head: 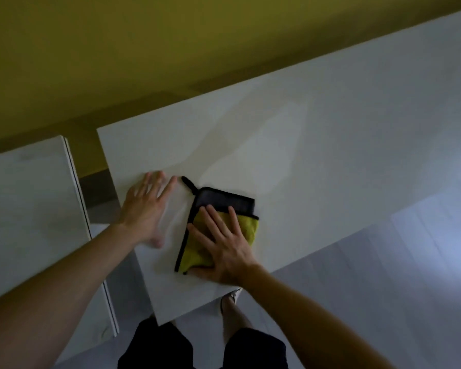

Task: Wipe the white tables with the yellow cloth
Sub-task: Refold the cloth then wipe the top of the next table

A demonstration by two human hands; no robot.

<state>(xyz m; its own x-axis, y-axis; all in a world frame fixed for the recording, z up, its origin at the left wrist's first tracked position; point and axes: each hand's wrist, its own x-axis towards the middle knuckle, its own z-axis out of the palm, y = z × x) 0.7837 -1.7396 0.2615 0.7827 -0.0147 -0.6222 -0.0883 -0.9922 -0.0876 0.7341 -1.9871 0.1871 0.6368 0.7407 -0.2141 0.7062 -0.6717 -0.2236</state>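
Cloth [225,230] lies flat near the front left corner of the long white table [330,145], folded so that a yellow face shows toward the person and a dark grey panel with black edging shows at the far end. A small black hanging loop [188,183] trails off its far left corner onto the bare top.

The right hand [224,251] is spread open, palm down, pressing on the yellow part with fingers fanned toward the grey panel; it pins the cloth rather than gripping it. The left hand [147,209] is also open and flat, resting on the table just beside the cloth and not touching it. It looks blurred, so its exact pose at the fingertips is hard to read.

A second white table [30,209] stands to the left, separated by a narrow gap. Its top shows no cloth or hand on it.

Judging by the soft folds and plush look, the cloth is light, limp microfibre that would bunch or unfold if pushed from one edge. Flat pressure from the whole palm over its middle seems the surest way to move it, keeping the folded layers together. The smooth table top probably lets it slide easily. For carrying it across to the other table, pinching the folded stack at the near edge would likely work better than lifting by the loop.
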